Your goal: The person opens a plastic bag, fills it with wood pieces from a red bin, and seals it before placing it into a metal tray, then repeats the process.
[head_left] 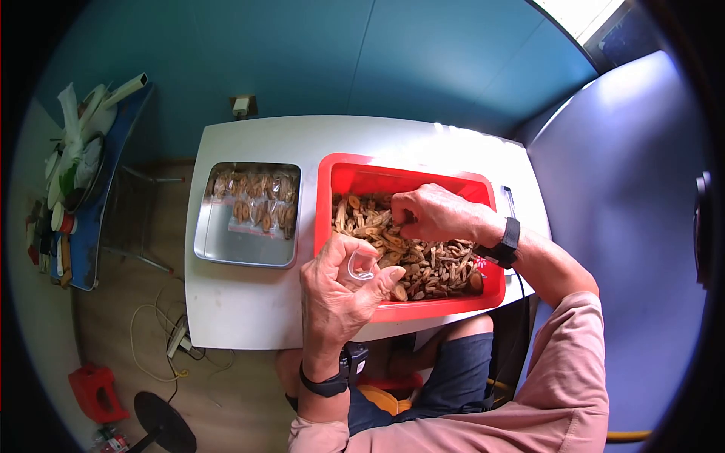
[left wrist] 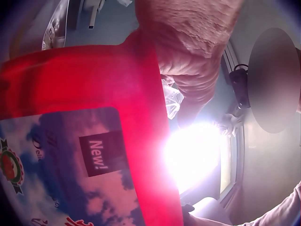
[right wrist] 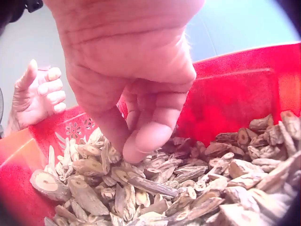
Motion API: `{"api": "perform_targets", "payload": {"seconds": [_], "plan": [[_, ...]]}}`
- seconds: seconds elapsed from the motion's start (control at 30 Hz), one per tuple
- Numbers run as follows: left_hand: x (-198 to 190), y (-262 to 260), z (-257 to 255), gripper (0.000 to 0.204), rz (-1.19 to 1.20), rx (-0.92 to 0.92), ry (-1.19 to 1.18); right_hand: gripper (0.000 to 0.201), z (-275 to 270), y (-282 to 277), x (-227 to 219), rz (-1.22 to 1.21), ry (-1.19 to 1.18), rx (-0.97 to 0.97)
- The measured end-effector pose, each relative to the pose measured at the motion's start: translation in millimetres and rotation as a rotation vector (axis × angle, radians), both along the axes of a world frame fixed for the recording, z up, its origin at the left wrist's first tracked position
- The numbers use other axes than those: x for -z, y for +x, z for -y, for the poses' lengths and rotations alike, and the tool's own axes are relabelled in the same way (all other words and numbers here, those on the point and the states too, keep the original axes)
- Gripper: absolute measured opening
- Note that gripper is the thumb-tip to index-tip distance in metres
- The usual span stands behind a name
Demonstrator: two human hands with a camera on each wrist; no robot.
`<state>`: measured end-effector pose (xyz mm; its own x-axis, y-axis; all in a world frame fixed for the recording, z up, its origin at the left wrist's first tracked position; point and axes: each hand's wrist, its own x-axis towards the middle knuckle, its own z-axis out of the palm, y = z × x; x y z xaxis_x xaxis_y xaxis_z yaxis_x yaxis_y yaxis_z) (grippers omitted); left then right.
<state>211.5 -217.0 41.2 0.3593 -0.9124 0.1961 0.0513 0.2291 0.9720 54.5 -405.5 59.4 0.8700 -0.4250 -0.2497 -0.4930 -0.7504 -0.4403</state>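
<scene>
My left hand holds a small clear plastic bag between thumb and fingers, over the near left edge of a red box. In the left wrist view the clear bag shows beyond the box rim. Inside the box lies a heap of dried woody slices. My right hand reaches down into the box. In the right wrist view its thumb and fingertips come together at the surface of the slices; whether a piece is between them is hidden.
A metal tray with several small filled bags lies left of the box on the white table. A wall is behind the table. Further left, a blue surface holds assorted items.
</scene>
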Motion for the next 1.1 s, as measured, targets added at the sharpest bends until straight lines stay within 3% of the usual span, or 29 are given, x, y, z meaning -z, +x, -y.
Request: {"api": "perform_targets", "payload": {"seconds": [0.2, 0.27, 0.33, 0.47, 0.53, 0.73, 0.93, 1.1], "plan": [[2.4, 1.2, 1.1, 0.034, 0.063, -0.017, 0.014, 0.025, -6.4, -3.5, -12.3, 0.09, 0.013, 0.059], [2.8, 1.5, 1.3, 0.034, 0.071, -0.018, 0.019, 0.029, -5.4, -9.5, -14.2, 0.286, 0.009, 0.039], [3.3, 1.3, 1.8, 0.035, 0.08, -0.018, 0.023, 0.028, -6.3, -13.1, -25.1, 0.255, 0.009, 0.044], [6.5, 1.3, 3.0, 0.034, 0.137, -0.023, 0.023, 0.025, -18.4, -21.1, -47.1, 0.244, 0.229, 0.199], [7.5, 0.0, 3.7, 0.033, 0.165, -0.025, 0.027, 0.024, -23.4, -29.6, -45.3, 0.402, 0.502, 0.324], [2.2, -13.5, 2.7, 0.032, 0.148, -0.015, 0.021, 0.029, -72.4, -42.7, -77.4, 0.721, 0.658, 0.375], [-9.8, -40.0, -2.7, 0.031, 0.258, 0.103, -0.174, 0.023, -116.6, -70.9, -95.9, 0.778, 0.522, 0.327], [-19.6, -56.7, -10.2, 0.033, 0.256, 0.247, -0.071, 0.024, -132.3, -96.5, -99.3, 0.714, 0.518, 0.321]]}}
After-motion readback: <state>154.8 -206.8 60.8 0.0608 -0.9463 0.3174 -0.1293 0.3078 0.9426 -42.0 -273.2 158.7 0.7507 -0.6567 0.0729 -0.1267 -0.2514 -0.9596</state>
